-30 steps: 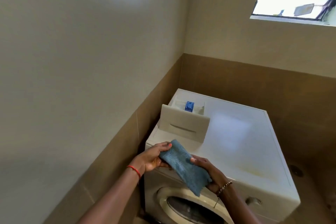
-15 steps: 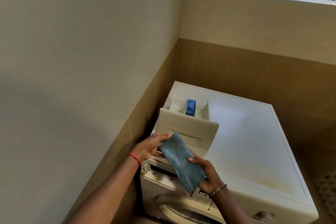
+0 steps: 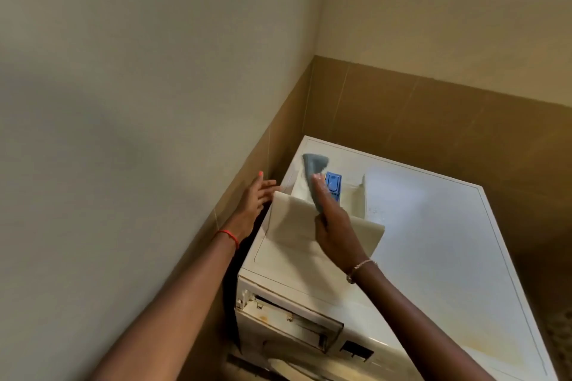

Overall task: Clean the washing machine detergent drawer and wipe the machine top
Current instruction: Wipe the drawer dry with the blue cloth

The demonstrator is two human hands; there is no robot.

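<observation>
Two hands are at work. The right hand (image 3: 332, 226) has its fingers closed round the lower end of a grey-blue folded microfibre cloth (image 3: 313, 164). The left hand (image 3: 252, 204) has its fingers straight and spread. Both are at the cream plastic detergent drawer (image 3: 294, 223), which is out of the machine and lies on the flat white washing machine top (image 3: 439, 241), front panel towards the person. The cloth's free end stands up over the drawer's left compartment, beside the small blue plastic insert (image 3: 333, 181) at the drawer's middle. The left hand is just beside the drawer's left end; whether it touches I cannot tell. Below the drawer, on the machine's face, gapes the dark empty drawer slot (image 3: 294, 323). The step in hand looks like wiping inside the drawer, with the top not yet wiped. Next the cloth wants pressing down into the compartments, the left hand steadying the drawer so it does not slide
</observation>
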